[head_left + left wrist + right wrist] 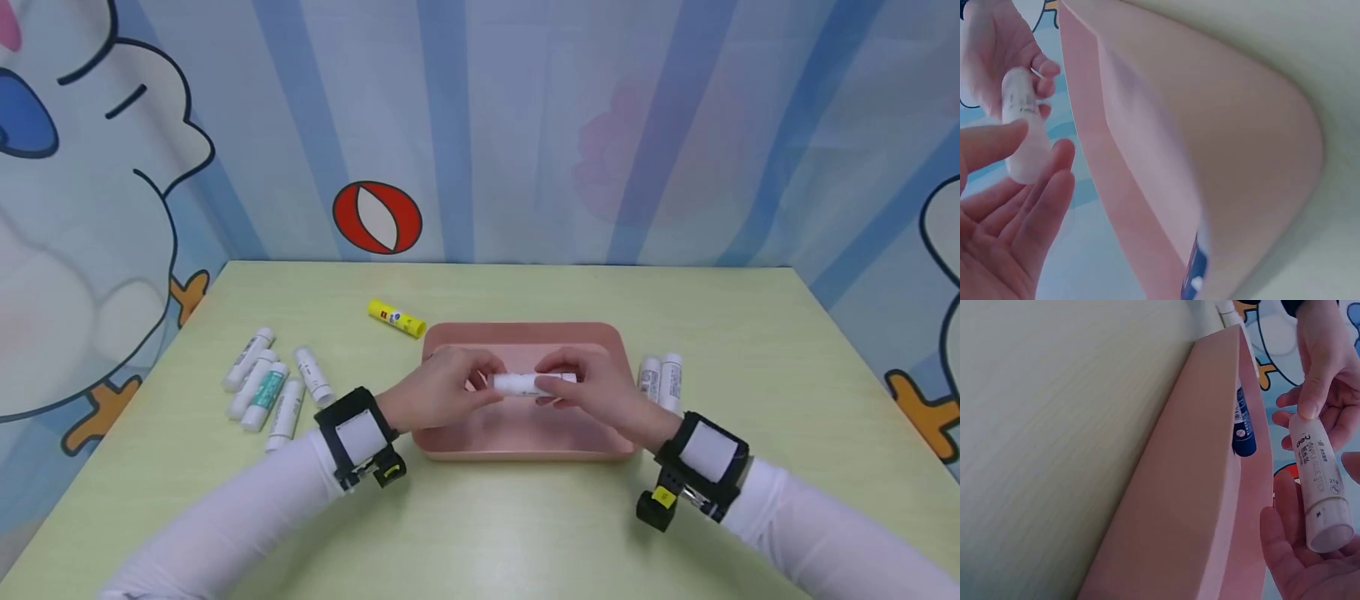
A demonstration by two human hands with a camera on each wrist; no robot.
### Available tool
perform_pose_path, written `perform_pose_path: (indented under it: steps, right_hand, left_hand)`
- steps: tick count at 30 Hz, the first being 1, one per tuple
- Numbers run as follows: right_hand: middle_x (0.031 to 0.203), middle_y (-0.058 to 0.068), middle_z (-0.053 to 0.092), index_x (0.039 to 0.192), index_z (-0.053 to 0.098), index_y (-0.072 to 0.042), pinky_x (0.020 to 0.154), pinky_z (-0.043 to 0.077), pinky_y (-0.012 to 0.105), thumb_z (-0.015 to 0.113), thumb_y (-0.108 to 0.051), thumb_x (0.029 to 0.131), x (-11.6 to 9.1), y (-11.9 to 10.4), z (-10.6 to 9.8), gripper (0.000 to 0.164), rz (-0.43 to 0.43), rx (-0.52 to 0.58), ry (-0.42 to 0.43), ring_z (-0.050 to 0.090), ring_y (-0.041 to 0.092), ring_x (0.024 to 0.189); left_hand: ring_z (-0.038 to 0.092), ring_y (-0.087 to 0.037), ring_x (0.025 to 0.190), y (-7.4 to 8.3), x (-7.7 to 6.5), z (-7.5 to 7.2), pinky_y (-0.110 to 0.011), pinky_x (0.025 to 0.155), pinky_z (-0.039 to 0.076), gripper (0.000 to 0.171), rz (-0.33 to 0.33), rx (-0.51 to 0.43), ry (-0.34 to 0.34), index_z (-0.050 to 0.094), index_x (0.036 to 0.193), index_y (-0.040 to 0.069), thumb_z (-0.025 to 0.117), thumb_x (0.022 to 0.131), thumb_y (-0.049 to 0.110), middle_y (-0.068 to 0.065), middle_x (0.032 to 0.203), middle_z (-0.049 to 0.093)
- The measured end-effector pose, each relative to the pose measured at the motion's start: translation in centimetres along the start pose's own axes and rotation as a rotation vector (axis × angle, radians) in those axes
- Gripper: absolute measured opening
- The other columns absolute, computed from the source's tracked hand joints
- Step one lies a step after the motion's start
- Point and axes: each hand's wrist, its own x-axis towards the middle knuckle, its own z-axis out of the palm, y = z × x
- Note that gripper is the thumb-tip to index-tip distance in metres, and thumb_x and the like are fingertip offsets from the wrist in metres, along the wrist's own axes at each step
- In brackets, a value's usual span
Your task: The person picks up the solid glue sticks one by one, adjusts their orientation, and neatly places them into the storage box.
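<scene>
A white glue stick (516,384) lies level between both hands, above the pink tray (525,456). My left hand (447,386) pinches its left end, the thumb pressed on top in the right wrist view. At the other end, my right hand (606,395) holds the capped part, fingers curled around it. Black print shows along the barrel (1315,464) in the right wrist view. Inside the tray is a dark blue glue stick (1244,425), seen from both wrists but hidden behind my left hand in the head view.
Several white glue sticks (286,415) lie at the left, one with a teal label (266,396). Behind the tray's back left corner is a yellow glue stick (396,318). Two white glue sticks (671,382) lie right of the tray. A printed curtain (510,125) hangs behind the table.
</scene>
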Motion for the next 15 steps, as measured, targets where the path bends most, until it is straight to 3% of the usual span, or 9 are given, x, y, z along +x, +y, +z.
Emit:
perform_pose_path:
  steps: [6,15]
  right_hand:
    - [0.089,-0.003,0.067,0.105,0.071,-0.008,0.075,0.047,0.033,0.073,-0.018,0.087,-0.31,0.17,0.53,0.02,-0.115,-0.407,-0.066,0.057,0.016,0.081]
    - [0.081,-0.01,0.064,0.099,0.072,-0.013,0.069,0.049,0.029,0.076,-0.019,0.085,-0.67,-0.76,0.99,0.015,-0.17,-0.583,-0.124,0.057,0.012,0.073]
  left_hand:
    - [0.06,-0.008,0.078,-0.02,-0.13,-0.53,-0.022,0.072,0.051,0.022,0.065,0.103,-0.072,0.07,0.108,0.008,0.075,0.087,0.013,0.003,0.092,0.069]
    - [0.06,-0.008,0.079,0.25,-0.16,-0.8,-0.021,0.072,0.05,0.022,0.074,0.16,-0.138,0.069,0.109,0.01,0.072,0.089,0.015,0.006,0.092,0.068]
